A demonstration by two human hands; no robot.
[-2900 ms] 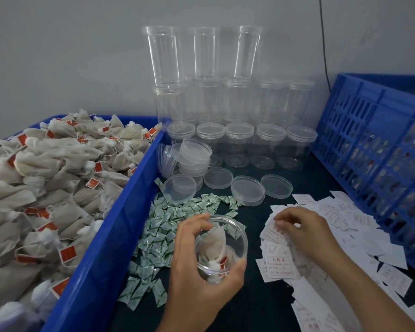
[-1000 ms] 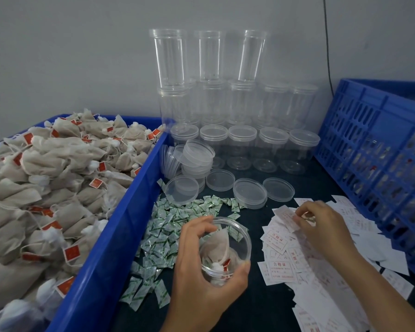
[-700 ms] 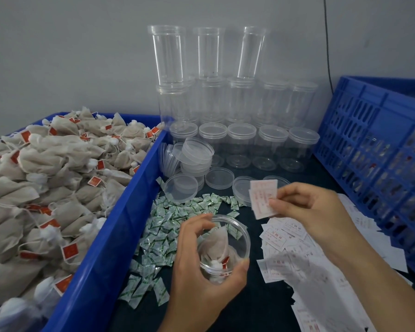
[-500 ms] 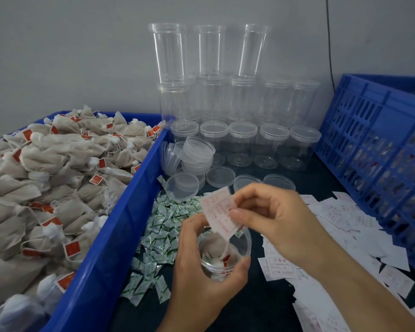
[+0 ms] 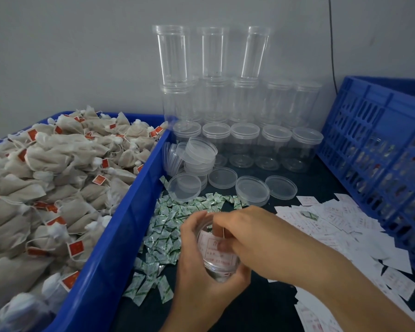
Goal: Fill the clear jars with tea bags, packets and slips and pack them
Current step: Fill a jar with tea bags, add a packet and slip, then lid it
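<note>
One jar in left hand admits right hand past rim.

— Bright enough?
— Soft, even light. The loose slips beside my right hand throw small soft shadows on the dark surface.
— Glare?
— Pale sheen on the stacked jars beyond my hands.
— Sharp?
— Middling. Print on the slip I pinch inside the jar in my left hand smears pink. The crate further right bows, and the tea bags far left blur.
</note>
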